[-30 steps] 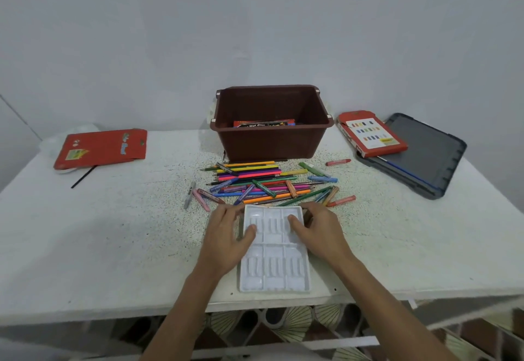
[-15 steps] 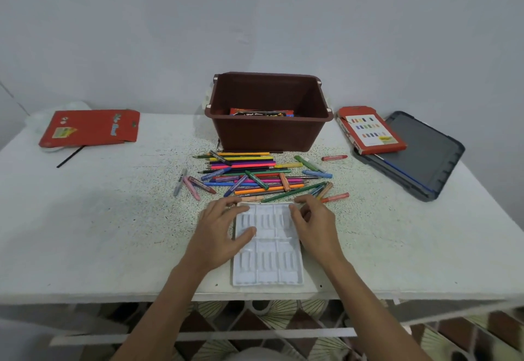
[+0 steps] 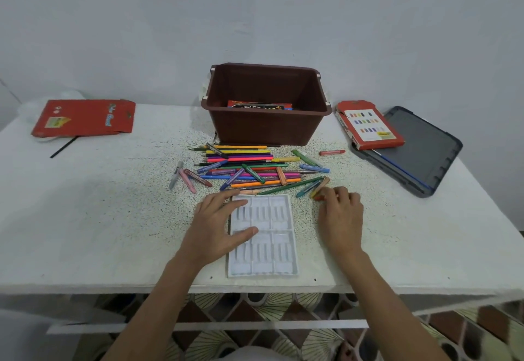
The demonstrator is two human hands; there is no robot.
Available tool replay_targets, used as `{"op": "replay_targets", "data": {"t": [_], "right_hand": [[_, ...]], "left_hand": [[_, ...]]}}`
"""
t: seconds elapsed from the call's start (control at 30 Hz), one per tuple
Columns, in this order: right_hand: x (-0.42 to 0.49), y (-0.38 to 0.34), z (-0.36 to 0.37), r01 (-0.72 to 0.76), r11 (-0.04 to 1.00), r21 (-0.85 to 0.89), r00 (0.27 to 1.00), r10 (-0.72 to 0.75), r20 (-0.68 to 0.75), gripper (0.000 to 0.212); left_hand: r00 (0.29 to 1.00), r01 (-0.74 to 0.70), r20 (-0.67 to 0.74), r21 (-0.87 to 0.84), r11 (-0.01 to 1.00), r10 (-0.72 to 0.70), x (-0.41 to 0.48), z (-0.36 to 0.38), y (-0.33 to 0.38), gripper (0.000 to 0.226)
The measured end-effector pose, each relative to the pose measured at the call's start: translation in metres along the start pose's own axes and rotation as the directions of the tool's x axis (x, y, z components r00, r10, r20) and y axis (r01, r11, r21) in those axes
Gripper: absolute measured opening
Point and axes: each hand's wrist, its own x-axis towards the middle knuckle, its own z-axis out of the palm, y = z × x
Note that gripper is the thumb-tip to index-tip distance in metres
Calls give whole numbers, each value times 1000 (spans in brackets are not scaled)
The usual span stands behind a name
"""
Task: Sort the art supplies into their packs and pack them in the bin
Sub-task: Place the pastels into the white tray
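Left grip (image 3: 218, 227) on tray (image 3: 272, 247) edge, right grip (image 3: 338, 216) beside

Around one brown bin (image 3: 266, 122), two red packs (image 3: 85, 118) (image 3: 370, 125), one white tray (image 3: 262, 235) and two hands (image 3: 218, 224) (image 3: 341, 218) are showing.

glossy white plastic tray (image 3: 262, 235); matt brown bin (image 3: 266, 113), probably plastic.

Bare forearms, left hand (image 3: 217, 226), right hand (image 3: 340, 216)
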Motion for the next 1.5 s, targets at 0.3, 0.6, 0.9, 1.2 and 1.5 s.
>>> {"op": "replay_targets", "data": {"t": [0.3,0.6,0.9,1.2,1.5], "right_hand": [[-1,-21,-20,33,896,442,998,-51,29,19],[5,-48,-44,-218,647,730,929,-93,359,29],[3,-46,-31,-214,751,625,888,-118,445,39],[11,-49,-30,-219,784,580,866,-118,486,52],[15,-36,-30,-194,787,585,918,-64,390,32]], "left_hand": [[1000,21,4,-9,1000,-21,-1,-1,1,65],[1000,29,6,-16,999,-29,0,-1,1,66],[1000,31,3,-12,999,-31,1,0,1,66],[999,52,13,-13,999,-52,1,0,1,65],[998,59,19,-18,998,-59,1,-1,0,67]]}}
